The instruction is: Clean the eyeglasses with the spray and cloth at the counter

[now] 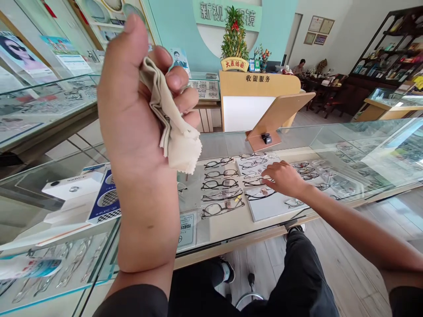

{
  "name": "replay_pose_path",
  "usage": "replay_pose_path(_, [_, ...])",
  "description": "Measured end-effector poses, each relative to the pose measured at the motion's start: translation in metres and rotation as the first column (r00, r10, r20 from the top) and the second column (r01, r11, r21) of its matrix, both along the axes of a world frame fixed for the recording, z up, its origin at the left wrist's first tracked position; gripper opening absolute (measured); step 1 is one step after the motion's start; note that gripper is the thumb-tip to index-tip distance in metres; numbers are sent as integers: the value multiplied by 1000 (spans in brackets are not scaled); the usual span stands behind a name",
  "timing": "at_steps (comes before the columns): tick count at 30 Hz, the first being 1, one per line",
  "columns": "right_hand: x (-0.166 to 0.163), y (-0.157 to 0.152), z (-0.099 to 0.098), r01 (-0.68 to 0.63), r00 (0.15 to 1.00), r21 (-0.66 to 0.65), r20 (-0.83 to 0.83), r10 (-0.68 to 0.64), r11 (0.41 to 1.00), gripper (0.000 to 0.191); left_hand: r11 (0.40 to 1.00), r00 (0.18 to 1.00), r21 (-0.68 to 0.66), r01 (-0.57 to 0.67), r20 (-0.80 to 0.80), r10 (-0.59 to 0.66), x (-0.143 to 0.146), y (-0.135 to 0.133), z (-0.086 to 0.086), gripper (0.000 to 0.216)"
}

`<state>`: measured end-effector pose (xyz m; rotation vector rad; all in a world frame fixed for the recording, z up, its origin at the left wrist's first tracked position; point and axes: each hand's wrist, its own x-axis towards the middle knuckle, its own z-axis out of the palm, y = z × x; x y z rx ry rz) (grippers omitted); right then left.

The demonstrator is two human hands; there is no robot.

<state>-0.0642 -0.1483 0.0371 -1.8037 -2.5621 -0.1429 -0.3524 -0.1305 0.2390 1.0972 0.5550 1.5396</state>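
Note:
Raised close to the camera, my left hand (128, 101) has its fingers curled round a folded beige cleaning cloth (180, 149) with a zigzag edge. The cloth hangs out past the palm. My right hand (284, 178) is over the glass counter, palm down, with fingers slightly bent and apart and nothing visible in them. It is beside a column of eyeglasses (259, 193) on a white tray (271, 209); whether its fingertips touch a frame or the glass I cannot tell. Another column of eyeglasses (220, 184) lies to the left of the tray.
A wooden tabletop mirror stand (280, 114) stands at the counter's far side. On the left are an opened white and blue box (105, 198) and a bottle (31, 267). A cashier desk (228, 83) stands beyond, and a person (299, 67) sits at the back right.

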Motion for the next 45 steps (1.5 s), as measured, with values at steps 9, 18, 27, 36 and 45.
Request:
replay_pose_path(9, [-25, 31, 19, 111, 994, -259, 47, -103, 960, 25, 999, 981, -23, 48, 189, -43, -3, 6, -5, 40])
replay_pose_path(18, [-6, 23, 95, 60, 863, -148, -489, -126, 987, 17, 997, 994, 74, 24, 109, -32, -6, 8, -7, 30])
replay_pose_path(27, [-71, 14, 157, -121, 604, 413, -691, 397, 903, 12, 815, 873, 491, -307, -195, 446, -26, 27, -32, 14])
replay_pose_path(36, [-80, 21, 152, -111, 773, 739, -356, 525, 664, 24, 897, 638, 441, 27, -698, 324, -19, 38, -41, 26])
replay_pose_path(45, [-72, 22, 156, -186, 804, 689, -303, 511, 701, 23, 896, 730, 443, -40, -600, 329, 1, 48, -49, 28])
